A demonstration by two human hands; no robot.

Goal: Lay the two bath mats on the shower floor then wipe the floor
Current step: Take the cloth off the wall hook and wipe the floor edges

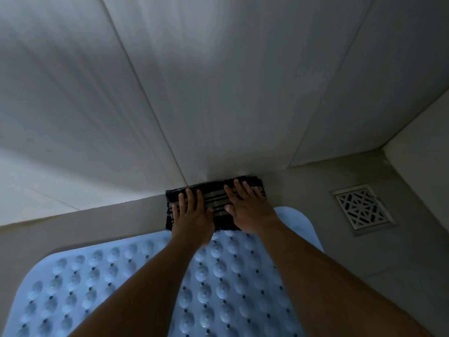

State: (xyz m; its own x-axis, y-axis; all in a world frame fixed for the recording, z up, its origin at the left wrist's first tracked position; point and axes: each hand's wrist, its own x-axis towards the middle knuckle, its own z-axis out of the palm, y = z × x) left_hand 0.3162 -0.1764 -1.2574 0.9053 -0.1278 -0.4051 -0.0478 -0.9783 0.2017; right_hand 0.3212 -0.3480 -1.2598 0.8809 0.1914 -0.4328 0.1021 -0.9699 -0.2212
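Both hands press flat on a folded dark cloth (pixel 216 203) with pale stripes, which lies on the shower floor (pixel 303 190) right against the foot of the tiled wall (pixel 218 93). The left hand (pixel 192 215) has its fingers spread and palm down on the cloth's left half, grasping nothing; the right hand (pixel 250 210) lies the same way on the right half, fingers fanned toward the wall, thumb pointing inward toward the other hand. Neither hand is curled around the cloth — they bear down on it with open palms. The near edge of the cloth touches, and seems slightly to overlap, the far edge of a pale blue bath mat (pixel 230 288), which lies flat on the floor beneath the forearms. That mat is covered in round raised bumps with small dark holes between them, and its far right corner is rounded. Only this one mat shows; whether a second lies outside the view cannot be told. To the right, well apart from the cloth and a little beyond the mat's rounded corner, a square metal drain grate (pixel 362 209) with a lattice pattern sits in the floor — nothing rests on it. Farther right a second wall (pixel 418 154) meets the floor at a corner. The light is dim and the wall tiles are smeared by blur.
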